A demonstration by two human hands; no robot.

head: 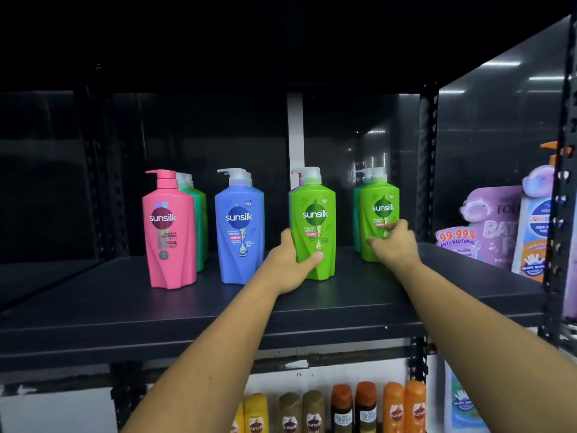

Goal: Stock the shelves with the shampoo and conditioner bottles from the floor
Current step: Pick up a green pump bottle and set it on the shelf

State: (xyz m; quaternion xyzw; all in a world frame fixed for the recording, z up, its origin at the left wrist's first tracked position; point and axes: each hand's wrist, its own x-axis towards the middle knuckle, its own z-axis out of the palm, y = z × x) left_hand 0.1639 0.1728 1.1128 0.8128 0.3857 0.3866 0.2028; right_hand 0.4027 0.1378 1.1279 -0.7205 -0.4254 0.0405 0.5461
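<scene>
Black metal shelf [125,310] in a dim store bay carries four pump bottles in front: one pink bottle [168,229], one blue bottle [239,226] and two green, each with others partly hidden behind. The left hand [290,260] grips the middle green bottle [312,220] low down as it stands on the board. The right hand [395,245] curls its fingers on the right green bottle [379,210]. Eight small bottles [312,410] line the tier below.

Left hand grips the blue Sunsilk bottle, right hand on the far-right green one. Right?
No: the left hand grips the middle green bottle, not the blue bottle beside it. The right hand is on the far-right green bottle. Head view.
</scene>
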